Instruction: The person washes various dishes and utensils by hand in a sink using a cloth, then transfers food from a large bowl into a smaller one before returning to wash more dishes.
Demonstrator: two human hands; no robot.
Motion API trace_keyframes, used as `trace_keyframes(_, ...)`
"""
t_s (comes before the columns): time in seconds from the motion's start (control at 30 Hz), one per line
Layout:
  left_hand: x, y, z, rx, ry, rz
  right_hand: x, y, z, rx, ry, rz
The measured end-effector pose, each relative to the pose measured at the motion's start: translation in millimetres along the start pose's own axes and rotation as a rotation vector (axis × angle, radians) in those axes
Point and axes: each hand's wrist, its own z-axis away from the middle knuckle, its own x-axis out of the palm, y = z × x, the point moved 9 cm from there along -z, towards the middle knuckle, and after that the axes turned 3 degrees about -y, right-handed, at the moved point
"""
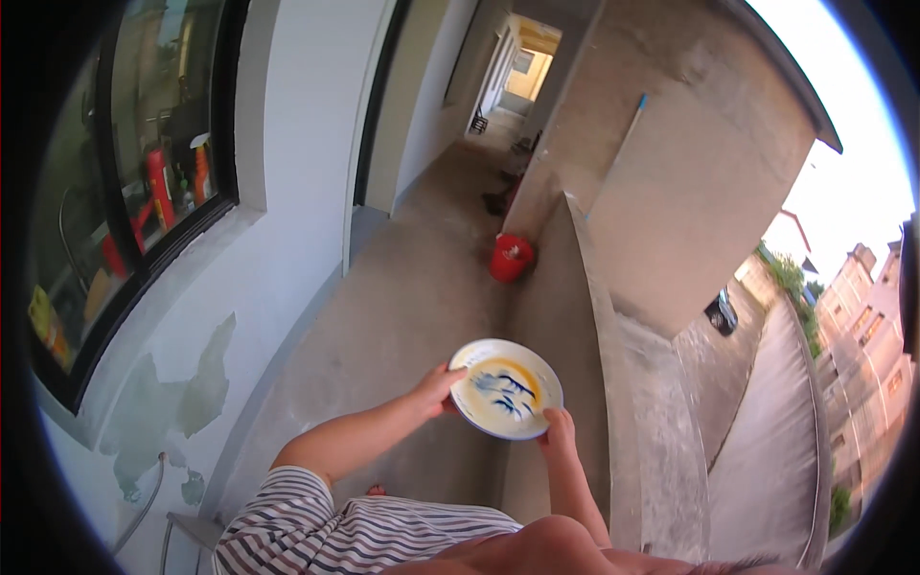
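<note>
Both of my hands hold a round, shallow white plate with a blue rim and a blue and yellow painted pattern (496,392). My left hand (436,390) grips its left edge, the thumb lying over the rim. At the lower right edge, my right hand (559,430) has its thumb on the rim and its fingers mostly hidden beneath. Yellowish liquid or staining shows on the inside of the plate. The plate is held in the air above the concrete walkway, close to a low wall.
A red bucket (511,257) stands on the walkway by the low concrete wall (586,287). To the left are a white wall and a black-framed window (147,266) with bottles behind it. A pole with a blue end (627,144) leans on the wall at the right.
</note>
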Motion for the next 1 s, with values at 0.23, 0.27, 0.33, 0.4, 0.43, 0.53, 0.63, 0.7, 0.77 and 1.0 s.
trace_keyframes(0.23, -18, 145, -195, -0.129, -0.096, -0.103, 91, -67, -171, -0.082, 0.107, -0.074)
trace_keyframes(0.27, -28, 154, -238, -0.138, -0.121, -0.109, 101, -72, -201, -0.091, 0.133, -0.080)
trace_keyframes(0.33, -44, 182, -317, -0.152, -0.162, -0.131, 117, -77, -272, -0.097, 0.159, -0.106)
trace_keyframes(0.4, -70, 212, -398, -0.195, -0.162, -0.122, 132, -77, -354, -0.077, 0.194, -0.074)
trace_keyframes(0.43, -79, 239, -428, -0.219, -0.148, -0.120, 137, -79, -398, -0.080, 0.222, -0.045)
trace_keyframes(0.53, -119, 316, -528, -0.122, -0.121, -0.131, 181, -86, -536, -0.120, 0.115, -0.117)
trace_keyframes(0.63, -157, 439, -604, -0.009, -0.016, -0.038, 251, -121, -672, -0.053, 0.079, -0.092)
trace_keyframes(0.7, -197, 505, -658, -0.025, 0.072, -0.089, 302, -121, -759, 0.022, 0.100, -0.096)
trace_keyframes(0.77, -248, 545, -721, -0.021, 0.091, -0.176, 335, -105, -857, -0.002, 0.027, -0.057)
trace_keyframes(1.0, -446, 530, -915, 0.123, 0.158, -0.230, 380, 54, -1096, -0.079, -0.056, -0.030)
